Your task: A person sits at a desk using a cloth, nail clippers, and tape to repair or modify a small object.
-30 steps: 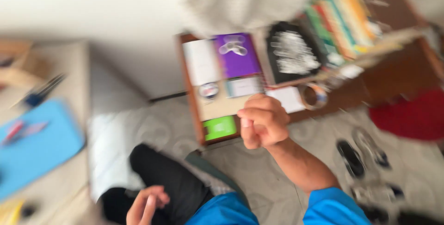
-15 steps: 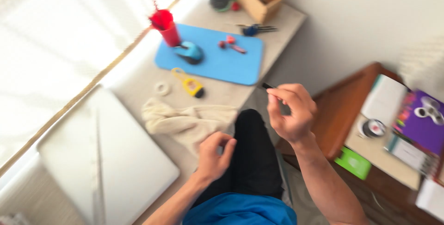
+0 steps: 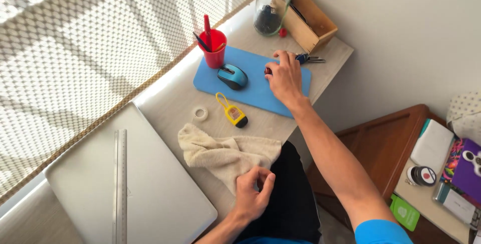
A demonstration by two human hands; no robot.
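Fingers [image 3: 278,59] of the right hand [image 3: 284,77] press closed around a small red thing [image 3: 268,70] at the blue mat's [image 3: 253,84] far edge, not yet lifted, while the left hand [image 3: 253,195] pinches the beige cloth's [image 3: 226,154] corner below that mat.

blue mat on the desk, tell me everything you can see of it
The blue mat is a thin, flat, rounded rectangle, soft-looking, lying askew on the pale desk. A blue and black mouse sits on it, a red pen cup stands at its far corner, and the right hand rests on its right part.
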